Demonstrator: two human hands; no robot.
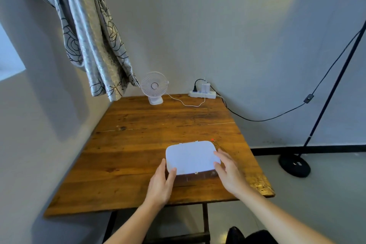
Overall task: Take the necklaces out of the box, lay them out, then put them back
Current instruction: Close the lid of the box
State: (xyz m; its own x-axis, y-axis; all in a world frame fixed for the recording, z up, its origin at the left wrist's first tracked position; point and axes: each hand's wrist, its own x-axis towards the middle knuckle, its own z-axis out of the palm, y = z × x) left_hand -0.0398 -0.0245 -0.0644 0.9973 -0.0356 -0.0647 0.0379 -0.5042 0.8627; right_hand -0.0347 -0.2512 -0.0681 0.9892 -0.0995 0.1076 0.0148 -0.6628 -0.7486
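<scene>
Left hand: the left hand [161, 181] is reaching up from the bottom middle of the frame. It is open, with its thumb and fingers touching the near left corner of the box.

Right hand: the right hand [227, 170] is coming in from the lower right. It is open too, with spread fingers resting on the right side of the lid.

Box: the box [191, 157] is sitting just below the middle of the frame, near the front edge of the table [126, 144], right between the two hands.

Which way it lies: the box is lying straight ahead of both hands. Its long side is running left to right. Both hands are about as near as each other, one at each end.

Lid: the lid is white, smooth and flat, with round corners. It is looking shut. Two small tabs, maybe hinges, are showing on its far edge.

Lower part: the bottom half is looking clear and see-through, with a tiny shiny catch in front.

Necklaces: I cannot see them inside. A thin chain [217, 144] with a red bit is peeking out past the far right corner.

Table: it is brown wood, scratched and worn.

Next move, I think: the lid needs lifting from the front.
</scene>
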